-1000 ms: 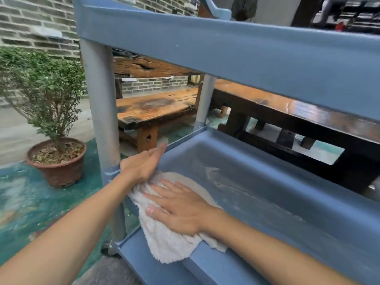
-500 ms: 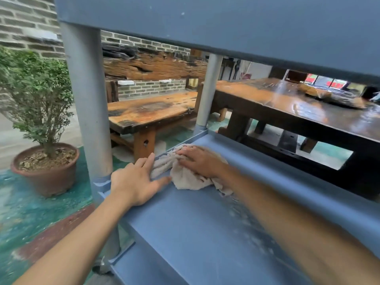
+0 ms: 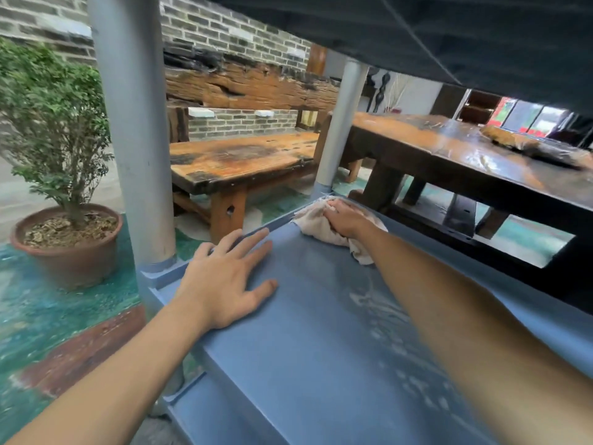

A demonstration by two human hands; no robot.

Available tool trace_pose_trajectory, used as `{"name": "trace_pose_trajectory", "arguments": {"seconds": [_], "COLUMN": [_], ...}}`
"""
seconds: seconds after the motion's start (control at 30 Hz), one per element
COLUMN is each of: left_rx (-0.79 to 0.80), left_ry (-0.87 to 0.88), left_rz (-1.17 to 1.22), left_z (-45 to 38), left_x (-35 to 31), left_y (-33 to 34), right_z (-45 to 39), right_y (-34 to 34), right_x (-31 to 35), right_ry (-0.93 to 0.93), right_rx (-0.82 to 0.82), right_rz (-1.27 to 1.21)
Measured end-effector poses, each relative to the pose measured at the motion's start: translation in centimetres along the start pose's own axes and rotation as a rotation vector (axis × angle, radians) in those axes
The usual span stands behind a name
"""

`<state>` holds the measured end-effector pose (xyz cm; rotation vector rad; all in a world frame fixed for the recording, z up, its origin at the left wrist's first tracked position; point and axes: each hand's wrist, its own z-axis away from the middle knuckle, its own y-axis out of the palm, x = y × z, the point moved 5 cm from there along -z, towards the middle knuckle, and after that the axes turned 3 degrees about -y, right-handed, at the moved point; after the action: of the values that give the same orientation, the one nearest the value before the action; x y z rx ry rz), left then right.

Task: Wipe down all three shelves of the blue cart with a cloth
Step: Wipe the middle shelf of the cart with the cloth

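Observation:
The blue cart's middle shelf (image 3: 308,348) fills the lower centre, with pale smears along its right part. A crumpled off-white cloth (image 3: 316,224) lies in the shelf's far left corner, beside the rear grey post (image 3: 340,130). My right hand (image 3: 346,218) presses down on the cloth, fingers bent over it. Spread flat, my left hand (image 3: 224,284) rests on the shelf's near left rim, close to the front grey post (image 3: 131,130). The underside of the upper shelf (image 3: 449,36) hangs dark overhead.
A potted shrub (image 3: 64,194) stands on the green floor at left. Behind the cart are a wooden bench (image 3: 244,162) and a long dark wooden table (image 3: 465,162), with a brick wall further back.
My right hand has pushed the cloth from the near left edge across to the far left corner. My view has dropped beneath the upper shelf. My left hand stayed on the left rim.

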<state>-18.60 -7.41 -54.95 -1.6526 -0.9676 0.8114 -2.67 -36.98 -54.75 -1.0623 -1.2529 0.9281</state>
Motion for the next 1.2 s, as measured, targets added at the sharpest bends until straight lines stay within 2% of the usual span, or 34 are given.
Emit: {"name": "trace_pose_trajectory", "arguments": {"seconds": [0.1,0.2,0.3,0.4,0.5,0.6,0.73,0.83,1.0,1.13,1.2], "left_rx": [0.063,0.147,0.146,0.121,0.171,0.197,0.261,0.291,0.295,0.352,0.349], "left_ry": [0.054,0.027,-0.035,-0.067,-0.168,-0.181,-0.207,-0.177,0.013,-0.012,-0.024], "left_rz": [0.065,0.105,0.114,0.018,0.015,-0.041,-0.101,-0.108,0.042,0.059,0.023], "left_z": [0.1,-0.2,-0.3,-0.6,-0.8,-0.3,0.2,0.2,-0.8,-2.8,-3.4], "left_x": [-0.2,0.0,-0.8,-2.9,-4.2,-4.8,-5.8,-6.9,-10.1,-9.4,-9.0], "left_y": [0.7,1.0,0.5,-0.8,-1.8,-1.8,-1.2,-1.2,0.5,3.1,4.6], "right_z": [0.2,1.6,5.1,9.7,15.0,20.0,26.8,32.2,42.2,48.4,49.7], "right_y": [-0.2,-1.4,-2.5,-4.2,-6.3,-7.1,-7.8,-8.8,-11.4,-13.2,-13.9], "right_x": [-0.1,-1.7,-4.4,-7.7,-11.5,-14.9,-20.3,-24.4,-30.2,-32.5,-31.9], "right_ry": [0.059,0.132,0.132,0.211,0.284,0.286,0.429,0.595,0.842,0.972,0.965], "right_rx": [0.054,0.104,0.138,0.175,0.084,-0.003,0.07,0.016,-0.058,-0.029,-0.002], "right_rz": [0.035,0.059,0.112,0.127,0.177,0.284,0.369,0.3,0.234,0.331,0.368]}}
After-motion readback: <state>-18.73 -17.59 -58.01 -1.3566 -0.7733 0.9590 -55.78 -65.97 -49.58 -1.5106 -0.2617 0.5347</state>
